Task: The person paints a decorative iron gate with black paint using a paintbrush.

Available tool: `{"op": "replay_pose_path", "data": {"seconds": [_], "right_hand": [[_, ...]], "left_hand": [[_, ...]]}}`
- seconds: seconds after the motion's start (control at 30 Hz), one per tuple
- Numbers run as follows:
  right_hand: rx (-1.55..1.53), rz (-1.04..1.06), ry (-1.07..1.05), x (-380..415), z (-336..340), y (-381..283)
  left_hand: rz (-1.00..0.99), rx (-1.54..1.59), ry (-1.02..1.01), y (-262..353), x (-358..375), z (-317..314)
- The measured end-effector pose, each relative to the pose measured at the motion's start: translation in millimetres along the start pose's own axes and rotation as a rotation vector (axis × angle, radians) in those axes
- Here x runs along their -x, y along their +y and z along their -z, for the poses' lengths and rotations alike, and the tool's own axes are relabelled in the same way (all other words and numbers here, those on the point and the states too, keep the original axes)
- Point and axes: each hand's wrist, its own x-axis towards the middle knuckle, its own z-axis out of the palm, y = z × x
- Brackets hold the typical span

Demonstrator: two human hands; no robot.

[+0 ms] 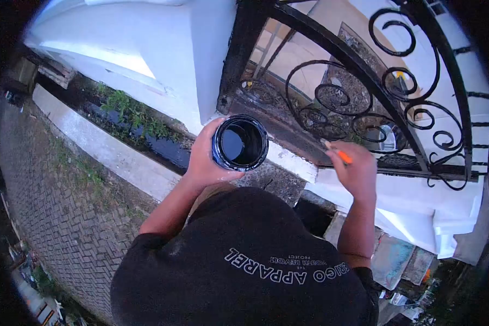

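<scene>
My left hand (204,157) is wrapped round a can of dark paint (259,142), its mouth facing up toward me. Dark paint coats the rim and inner wall, and a pale reflection shows on the surface inside. Between the fingers of my right hand (358,165) is a paintbrush with an orange handle (344,157). The brush's tip points up and left, overlapping the lower part of a black wrought-iron gate (358,70) with scrolls in this view. Most of the handle is hidden in my closed fingers.
A white wall (168,49) rises at the upper left, with a white ledge (402,195) at right. On the left, a water-filled drain (168,152) with green plants (127,111) runs beside a concrete curb (92,133) and brick paving (76,217).
</scene>
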Motion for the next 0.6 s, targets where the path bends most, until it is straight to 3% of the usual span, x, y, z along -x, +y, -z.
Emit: {"op": "replay_pose_path", "data": {"seconds": [0.17,0.23,0.3,0.43,0.6], "right_hand": [[-0.158,0.070,0.307,-24,51,-32],[-0.266,0.061,0.323,-24,56,-37],[-0.772,0.094,0.460,-27,52,-48],[-0.916,0.125,0.440,-43,40,-78],[-0.805,0.221,0.344,-59,22,-93]], "left_hand": [[-0.137,-0.057,0.009,-3,-14,6],[-0.156,-0.124,0.076,3,-16,4],[-0.097,0.001,0.104,0,-12,-3],[-0.223,-0.070,0.137,10,-14,-2],[-0.303,-0.183,0.186,21,-12,-2]]}}
